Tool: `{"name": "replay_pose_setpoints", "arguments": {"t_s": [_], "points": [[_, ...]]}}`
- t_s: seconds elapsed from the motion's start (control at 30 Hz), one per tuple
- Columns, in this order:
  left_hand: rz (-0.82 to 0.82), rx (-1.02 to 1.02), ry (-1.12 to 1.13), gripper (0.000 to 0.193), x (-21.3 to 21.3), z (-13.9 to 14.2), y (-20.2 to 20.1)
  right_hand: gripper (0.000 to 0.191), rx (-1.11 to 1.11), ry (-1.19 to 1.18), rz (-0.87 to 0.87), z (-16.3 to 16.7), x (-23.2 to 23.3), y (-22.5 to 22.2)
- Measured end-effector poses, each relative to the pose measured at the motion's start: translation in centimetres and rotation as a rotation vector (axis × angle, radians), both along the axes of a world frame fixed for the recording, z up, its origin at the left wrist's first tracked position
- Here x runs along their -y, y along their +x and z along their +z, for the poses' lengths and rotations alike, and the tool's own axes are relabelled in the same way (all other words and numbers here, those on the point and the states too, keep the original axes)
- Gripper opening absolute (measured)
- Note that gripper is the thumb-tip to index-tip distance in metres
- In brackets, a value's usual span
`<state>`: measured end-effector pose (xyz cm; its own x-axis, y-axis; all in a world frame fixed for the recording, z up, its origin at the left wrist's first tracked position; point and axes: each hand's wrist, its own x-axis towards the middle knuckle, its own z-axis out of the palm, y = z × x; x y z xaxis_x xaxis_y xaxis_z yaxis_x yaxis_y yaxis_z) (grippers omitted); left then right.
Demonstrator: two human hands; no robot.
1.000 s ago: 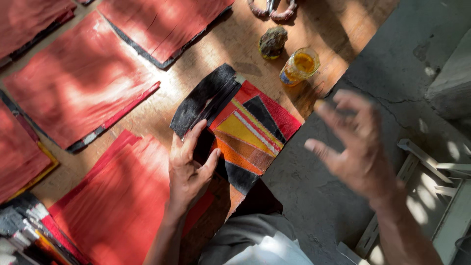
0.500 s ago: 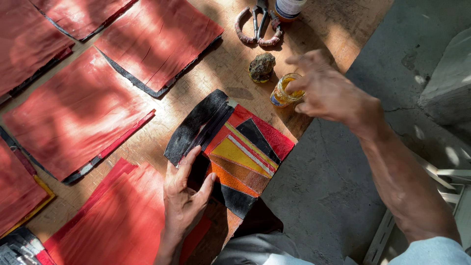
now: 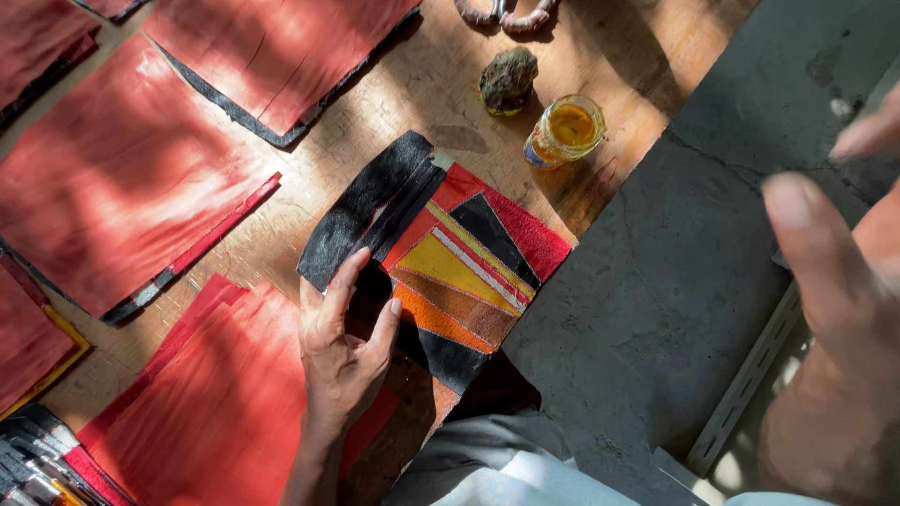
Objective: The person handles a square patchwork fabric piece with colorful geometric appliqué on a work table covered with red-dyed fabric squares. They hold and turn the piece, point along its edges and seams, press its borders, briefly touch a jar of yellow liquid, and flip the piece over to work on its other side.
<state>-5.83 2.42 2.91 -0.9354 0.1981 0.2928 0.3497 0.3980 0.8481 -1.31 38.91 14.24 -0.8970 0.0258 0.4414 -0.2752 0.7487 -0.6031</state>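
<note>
My left hand (image 3: 342,351) flat, fingers spread, pressing patchwork leather panel (image 3: 441,258) onto wooden desk (image 3: 441,80); nothing gripped. Panel lies near desk edge, long axis diagonal, black end pointing up-left. My right hand (image 3: 830,309) raised close to camera, open, empty, blurred, partly cut off. Around: red leather sheets (image 3: 131,178), small jar of yellow liquid (image 3: 565,129), lumpy stone (image 3: 508,81). Tools at lower left unclear.

Small glass jar of yellow liquid (image 3: 565,130) up-right of the grip, dark lumpy stone (image 3: 508,81) beside it, red leather sheets (image 3: 122,178) left, grey concrete slab (image 3: 675,281) right.
</note>
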Motion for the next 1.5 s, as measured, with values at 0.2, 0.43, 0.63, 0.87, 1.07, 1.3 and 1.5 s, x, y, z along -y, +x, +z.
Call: {"name": "replay_pose_setpoints", "arguments": {"t_s": [0.2,0.43,0.63,0.87,1.07,1.3,1.5], "points": [[0.006,0.026,-0.008,0.055,0.0,0.0,0.1,0.075,0.686,-0.663,0.314,-9.0,3.1,3.3],[0.008,-0.01,-0.014,0.055,-0.1,-0.2,0.0,0.073,0.917,-0.487,0.48,-13.2,7.3,7.4],[0.009,-0.017,-0.001,0.055,-0.1,-0.4,0.1,0.075,0.909,-0.365,0.483,-12.2,8.7,7.4],[0.099,0.054,-0.07,0.074,-0.1,-0.9,0.2,0.079,0.798,-0.338,0.647,-11.7,9.6,6.8],[0.075,0.19,0.13,0.088,0.2,-1.2,-0.9,0.085,0.688,-0.241,0.65,-12.8,10.3,6.9],[0.074,0.148,-0.045,0.08,1.2,-0.7,-3.1,0.085,0.707,-0.241,0.57,-11.8,9.2,4.8],[0.065,0.112,-0.118,0.061,1.6,0.0,-5.6,0.085,0.67,0.12,0.3,-11.0,6.8,2.8]]}}
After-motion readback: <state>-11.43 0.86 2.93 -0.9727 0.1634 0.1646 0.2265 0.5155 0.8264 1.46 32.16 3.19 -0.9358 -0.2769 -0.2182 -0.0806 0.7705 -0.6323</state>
